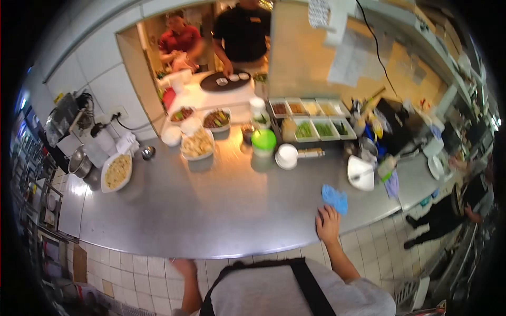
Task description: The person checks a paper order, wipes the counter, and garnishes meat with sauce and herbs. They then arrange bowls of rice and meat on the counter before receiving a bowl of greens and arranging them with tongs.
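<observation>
My right hand [328, 222] lies on the steel counter near its front edge, fingers stretched out and flat. Its fingertips are right at the lower edge of a crumpled blue cloth [335, 198]. At the front edge of the counter, further left, my left hand [184, 266] hangs low, blurred, with its fingers mostly hidden. Beyond the hands, across the steel counter [211, 226], stand a dish of pale chunky food [197, 144], a bright green tub [263, 141] and white stacked bowls [286, 156].
An oval dish of rice-like food [117, 173] sits at the left, near a ladle [148, 152]. Trays of chopped toppings [311, 119] stand at the back. A white square dish [360, 174] holds a utensil. Two people work beyond the pass window; another person [445, 216] stands at right.
</observation>
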Tool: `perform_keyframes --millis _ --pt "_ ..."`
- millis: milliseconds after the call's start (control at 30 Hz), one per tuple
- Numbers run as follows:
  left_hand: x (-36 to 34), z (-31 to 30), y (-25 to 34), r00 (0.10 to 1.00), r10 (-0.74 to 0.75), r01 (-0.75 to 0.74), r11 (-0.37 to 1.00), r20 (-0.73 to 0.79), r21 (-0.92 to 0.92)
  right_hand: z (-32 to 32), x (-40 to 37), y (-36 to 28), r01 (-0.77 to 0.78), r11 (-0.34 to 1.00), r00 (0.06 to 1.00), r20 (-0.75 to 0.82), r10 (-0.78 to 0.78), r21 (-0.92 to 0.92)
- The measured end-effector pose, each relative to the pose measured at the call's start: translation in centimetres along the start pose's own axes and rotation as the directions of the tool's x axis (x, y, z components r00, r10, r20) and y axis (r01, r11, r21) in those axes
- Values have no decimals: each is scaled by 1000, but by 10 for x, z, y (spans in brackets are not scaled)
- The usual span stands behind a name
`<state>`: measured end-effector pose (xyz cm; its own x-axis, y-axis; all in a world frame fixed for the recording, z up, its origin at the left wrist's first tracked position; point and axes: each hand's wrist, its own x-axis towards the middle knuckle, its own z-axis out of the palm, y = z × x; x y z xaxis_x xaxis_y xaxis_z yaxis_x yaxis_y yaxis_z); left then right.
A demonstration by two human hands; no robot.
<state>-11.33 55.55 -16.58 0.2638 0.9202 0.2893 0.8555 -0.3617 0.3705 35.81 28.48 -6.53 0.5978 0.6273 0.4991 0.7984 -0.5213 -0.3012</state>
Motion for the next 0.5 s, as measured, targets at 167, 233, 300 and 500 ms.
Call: perform_keyframes --millis 167,233,300,500 --pt "-25 61 125 816 428 -371 903 389 -215 -1 -12 33 -165 853 983 10 184 495" --pt "-37 48 178 646 578 -518 811 499 -270 -39 -17 39 -354 705 894 0 449 614" --pt "-51 51 203 577 509 -546 822 639 -162 -48 -41 85 -287 719 830 -210 516 634" --pt "-64 32 236 402 502 -414 845 765 -337 -23 -162 181 -540 165 239 -37 970 826"
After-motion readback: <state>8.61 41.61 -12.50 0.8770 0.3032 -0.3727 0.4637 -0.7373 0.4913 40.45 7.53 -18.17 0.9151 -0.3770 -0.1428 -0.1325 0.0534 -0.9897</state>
